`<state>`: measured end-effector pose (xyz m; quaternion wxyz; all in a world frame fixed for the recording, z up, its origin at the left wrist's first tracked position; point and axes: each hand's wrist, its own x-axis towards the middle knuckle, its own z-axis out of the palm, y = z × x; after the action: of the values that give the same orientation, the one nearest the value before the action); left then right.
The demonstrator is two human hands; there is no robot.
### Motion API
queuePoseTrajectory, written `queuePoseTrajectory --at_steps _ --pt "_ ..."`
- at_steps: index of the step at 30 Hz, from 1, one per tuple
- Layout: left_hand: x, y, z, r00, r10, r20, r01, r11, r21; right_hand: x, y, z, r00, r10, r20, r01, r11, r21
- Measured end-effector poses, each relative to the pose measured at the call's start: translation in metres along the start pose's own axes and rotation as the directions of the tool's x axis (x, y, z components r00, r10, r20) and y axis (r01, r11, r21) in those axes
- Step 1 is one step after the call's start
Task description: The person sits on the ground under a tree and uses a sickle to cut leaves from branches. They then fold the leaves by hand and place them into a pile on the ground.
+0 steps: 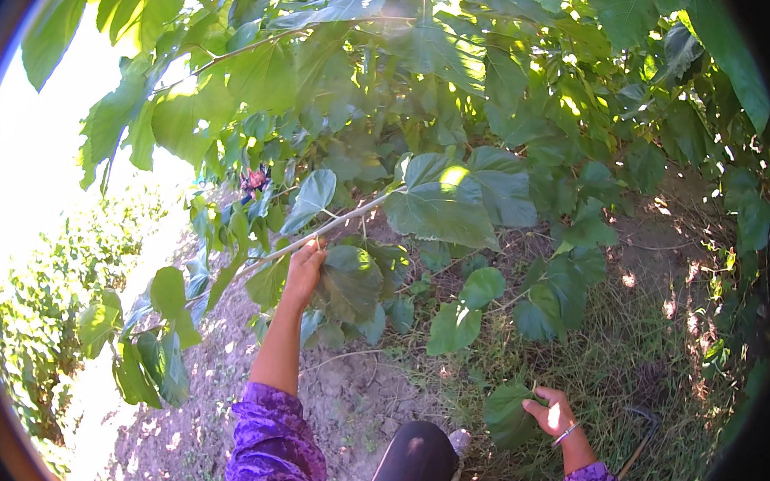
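My left hand is closed around a pale, slender branch of what looks like a mulberry tree. The branch slants from lower left to upper right and carries broad green leaves, one large leaf lying right of the hand. A darker leaf hangs just beside my fingers. Lower right, my right hand pinches a detached-looking green leaf by its stalk end, thumb on top; whether more leaves lie beneath it is hidden. A bangle circles that wrist.
Behind my right hand a sickle lies in the grass. Dense foliage hangs overhead and ahead. Cracked dry soil runs below the branch, with my bent knee at the bottom. A small red and dark shape beyond the leaves is unclear.
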<state>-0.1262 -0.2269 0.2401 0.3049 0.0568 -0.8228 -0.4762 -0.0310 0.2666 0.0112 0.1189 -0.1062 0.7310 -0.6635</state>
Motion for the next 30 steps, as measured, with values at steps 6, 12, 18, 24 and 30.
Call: queuePoseTrajectory --at_steps 6,12,18,24,30 --pt "-0.008 0.015 0.006 0.952 0.306 -0.017 -0.292 0.922 0.254 -0.006 -0.008 0.008 0.996 -0.06 -0.071 0.045 0.978 -0.202" --pt "-0.002 0.026 0.015 0.944 0.302 -0.13 -0.252 0.918 0.306 -0.001 0.011 0.003 0.993 -0.093 -0.075 0.066 0.951 -0.302" --pt "0.026 -0.003 -0.001 0.905 0.399 -0.149 -0.328 0.875 0.355 -0.005 -0.005 0.004 0.999 0.003 -0.046 -0.009 0.992 -0.125" --pt "0.013 0.015 0.004 0.906 0.334 -0.261 -0.211 0.889 0.406 -0.002 0.004 0.002 1.0 0.001 -0.028 -0.005 0.99 -0.139" --pt "0.023 0.009 0.001 0.96 0.194 -0.2 -0.149 0.964 0.221 0.0 0.008 0.002 0.997 -0.078 -0.018 0.07 0.957 -0.281"
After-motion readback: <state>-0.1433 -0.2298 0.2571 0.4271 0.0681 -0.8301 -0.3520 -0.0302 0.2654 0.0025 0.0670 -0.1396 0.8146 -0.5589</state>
